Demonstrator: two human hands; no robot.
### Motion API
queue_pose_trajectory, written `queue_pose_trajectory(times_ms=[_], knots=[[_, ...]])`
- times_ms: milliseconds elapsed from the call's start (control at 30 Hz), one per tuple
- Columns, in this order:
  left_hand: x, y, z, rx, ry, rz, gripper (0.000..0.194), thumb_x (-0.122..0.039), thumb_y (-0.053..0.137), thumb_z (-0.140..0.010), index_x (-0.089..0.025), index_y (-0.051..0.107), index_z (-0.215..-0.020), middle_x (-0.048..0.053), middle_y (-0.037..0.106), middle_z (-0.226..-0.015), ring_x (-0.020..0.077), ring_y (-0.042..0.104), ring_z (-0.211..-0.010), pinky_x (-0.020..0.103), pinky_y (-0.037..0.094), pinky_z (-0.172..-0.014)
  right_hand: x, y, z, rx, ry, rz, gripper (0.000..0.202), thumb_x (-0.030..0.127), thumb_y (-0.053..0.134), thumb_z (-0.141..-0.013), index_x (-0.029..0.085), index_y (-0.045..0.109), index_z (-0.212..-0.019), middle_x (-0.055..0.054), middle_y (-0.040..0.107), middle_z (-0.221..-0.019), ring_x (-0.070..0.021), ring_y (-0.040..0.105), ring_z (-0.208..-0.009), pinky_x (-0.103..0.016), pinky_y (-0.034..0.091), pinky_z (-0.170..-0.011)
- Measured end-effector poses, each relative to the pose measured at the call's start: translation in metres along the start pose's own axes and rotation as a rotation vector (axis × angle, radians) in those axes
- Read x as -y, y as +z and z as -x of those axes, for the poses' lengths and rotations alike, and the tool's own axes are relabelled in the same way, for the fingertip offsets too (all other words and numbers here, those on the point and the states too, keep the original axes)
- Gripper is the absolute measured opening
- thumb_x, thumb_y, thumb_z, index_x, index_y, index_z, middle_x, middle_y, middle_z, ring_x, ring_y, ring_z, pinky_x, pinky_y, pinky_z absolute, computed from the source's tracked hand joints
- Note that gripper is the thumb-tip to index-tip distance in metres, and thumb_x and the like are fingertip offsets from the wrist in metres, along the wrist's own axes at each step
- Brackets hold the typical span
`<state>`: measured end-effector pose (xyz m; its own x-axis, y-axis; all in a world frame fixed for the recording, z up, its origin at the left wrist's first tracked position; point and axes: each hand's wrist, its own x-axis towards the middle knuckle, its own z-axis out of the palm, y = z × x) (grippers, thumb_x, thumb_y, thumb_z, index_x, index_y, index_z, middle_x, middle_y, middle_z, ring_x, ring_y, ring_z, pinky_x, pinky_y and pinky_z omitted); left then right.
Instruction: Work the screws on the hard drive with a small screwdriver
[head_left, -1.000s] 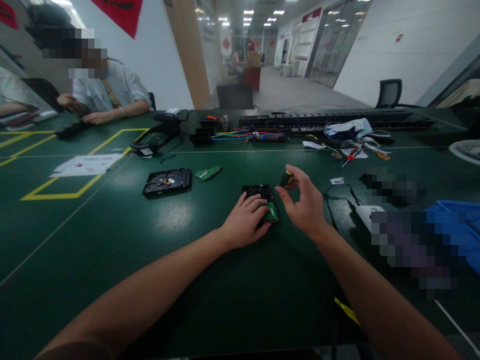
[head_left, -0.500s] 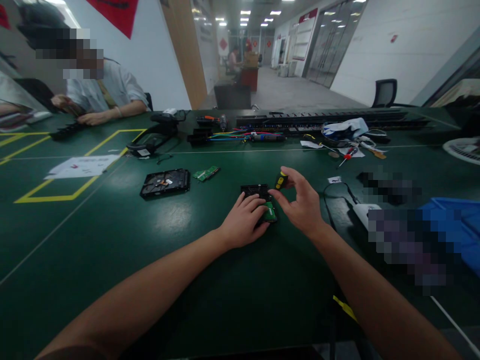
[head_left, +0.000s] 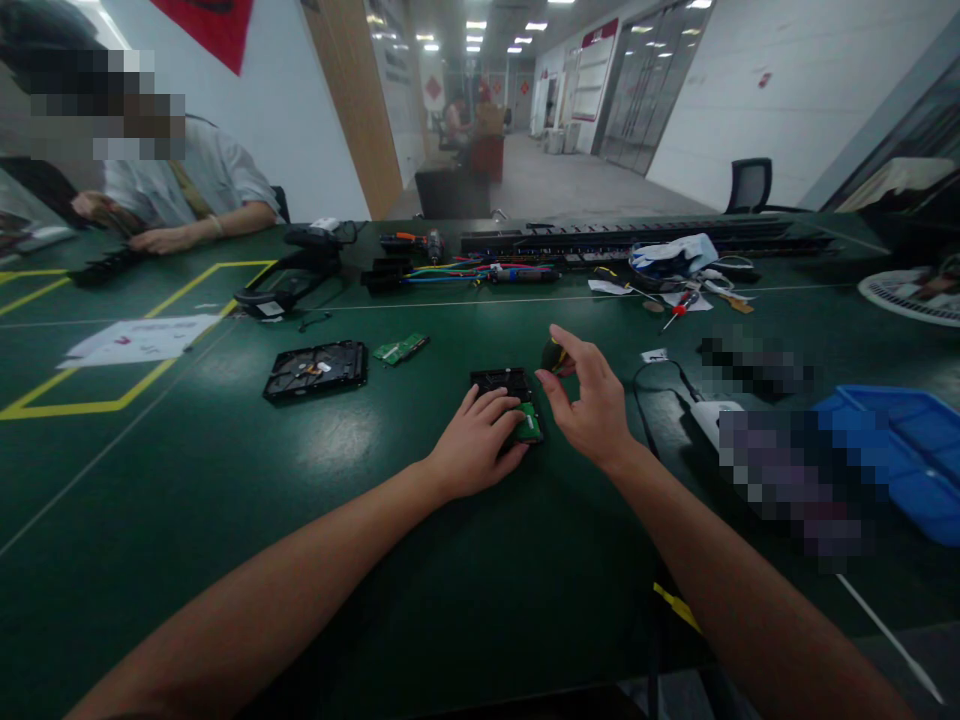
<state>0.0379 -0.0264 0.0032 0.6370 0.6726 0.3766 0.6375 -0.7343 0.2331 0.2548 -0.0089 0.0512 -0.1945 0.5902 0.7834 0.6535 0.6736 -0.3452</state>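
Observation:
My left hand (head_left: 476, 440) lies over a hard drive (head_left: 496, 379), its fingers across the top and its thumb along the near edge. Part of the drive's green circuit board (head_left: 530, 424) shows beside the fingers; the rest is covered. Just right of the drive, my right hand (head_left: 589, 400) is raised and pinches the black and yellow handle of a screwdriver (head_left: 553, 355) between thumb and fingers. I cannot make out its shaft. To the left lie another hard drive (head_left: 315, 371) and a loose green circuit board (head_left: 401, 349).
Across the back are a power drill (head_left: 431, 246), coloured wires (head_left: 450, 272), long black strips (head_left: 622, 238) and a red screwdriver (head_left: 679, 312). A blue tray (head_left: 911, 460) stands at right, beside a white device with a cable. A co-worker (head_left: 202, 180) handles something at far left.
My right hand has turned the screwdriver handle, so less yellow shows, and it sits slightly farther from the drive. My left hand stays on the drive. The whole view has shifted a little right.

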Motion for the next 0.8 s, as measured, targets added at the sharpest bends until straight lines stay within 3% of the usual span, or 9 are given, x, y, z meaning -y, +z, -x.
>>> queue_pose_trajectory(times_ms=[200, 467, 700, 800], knots=[[0.0011, 0.0013, 0.0001, 0.005, 0.001, -0.001, 0.038, -0.040, 0.061, -0.100, -0.021, 0.061, -0.133, 0.012, 0.060, -0.148, 0.0359, 0.047, -0.148, 0.068, 0.027, -0.128, -0.0011, -0.0006, -0.0006, -0.061, 0.045, 0.014, 0.055, 0.033, 0.071, -0.097, 0.034, 0.049, -0.147, -0.006, 0.068, -0.116, -0.0227, 0.067, -0.088, -0.045, 0.064, -0.083], [0.0003, 0.0014, 0.0000, 0.008, -0.004, 0.010, 0.039, -0.040, 0.062, -0.099, -0.021, 0.061, -0.133, 0.013, 0.060, -0.148, 0.0357, 0.047, -0.149, 0.068, 0.025, -0.129, -0.0020, 0.0017, 0.0019, 0.055, 0.028, -0.032, 0.064, 0.023, 0.055, -0.102, 0.037, 0.035, -0.162, -0.008, 0.062, -0.148, -0.0252, 0.071, -0.105, -0.050, 0.062, -0.097], [-0.0001, 0.0007, -0.0005, 0.010, -0.008, 0.010, 0.038, -0.041, 0.061, -0.100, -0.022, 0.061, -0.133, 0.012, 0.059, -0.150, 0.0353, 0.045, -0.150, 0.067, 0.024, -0.130, -0.0037, 0.0027, 0.0008, -0.068, 0.076, 0.021, 0.059, 0.032, 0.069, -0.096, 0.031, 0.046, -0.150, -0.010, 0.069, -0.133, -0.0255, 0.071, -0.097, -0.046, 0.065, -0.083], [-0.0007, -0.0007, -0.0009, 0.017, -0.011, 0.015, 0.039, -0.041, 0.061, -0.100, -0.022, 0.061, -0.134, 0.012, 0.059, -0.150, 0.0357, 0.045, -0.150, 0.067, 0.024, -0.130, -0.0045, 0.0023, 0.0001, -0.082, 0.090, 0.015, 0.058, 0.032, 0.069, -0.096, 0.029, 0.046, -0.150, -0.012, 0.067, -0.136, -0.0272, 0.071, -0.102, -0.046, 0.065, -0.081]])
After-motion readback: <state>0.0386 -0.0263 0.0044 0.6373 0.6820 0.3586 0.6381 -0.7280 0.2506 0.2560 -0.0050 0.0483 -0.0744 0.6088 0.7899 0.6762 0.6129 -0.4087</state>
